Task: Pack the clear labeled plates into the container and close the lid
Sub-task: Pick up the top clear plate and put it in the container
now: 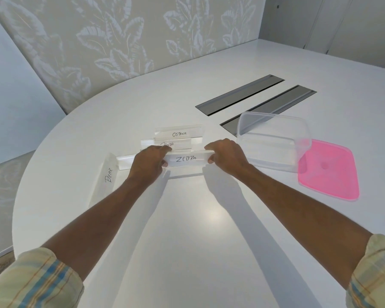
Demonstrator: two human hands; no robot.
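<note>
Both hands grip the ZEBRA plate (186, 160), a long clear acrylic strip with a white paper label bearing the word in black handwriting. The left hand (148, 162) pinches it to the left of the label, fingers curled over the top edge and thumb on the near face; the plate's left end juts out past this hand. The right hand (226, 157) clamps the plate's right end in the same way. Whether the plate rests on the white table (187, 230) or is raised just off it cannot be told.

Taking the ZEBRA plate as the landmark: just behind it stands the PANDA plate (167, 144), also clear with a white label, its writing partly covered by the left fingers. Behind that one stands the OSTRICH plate (179, 134), upright and facing the camera. To the left of the ZEBRA plate, near its free end, the BEAR plate (106, 176) is turned so its length runs toward the camera, its label reading sideways.

To the right of the ZEBRA plate, beside the right hand, sits the clear plastic container (273, 143), rectangular, open and with nothing visible inside. Further right, touching or just beside the container's near corner, the translucent pink lid (329, 172) lies flat on the table.
</note>
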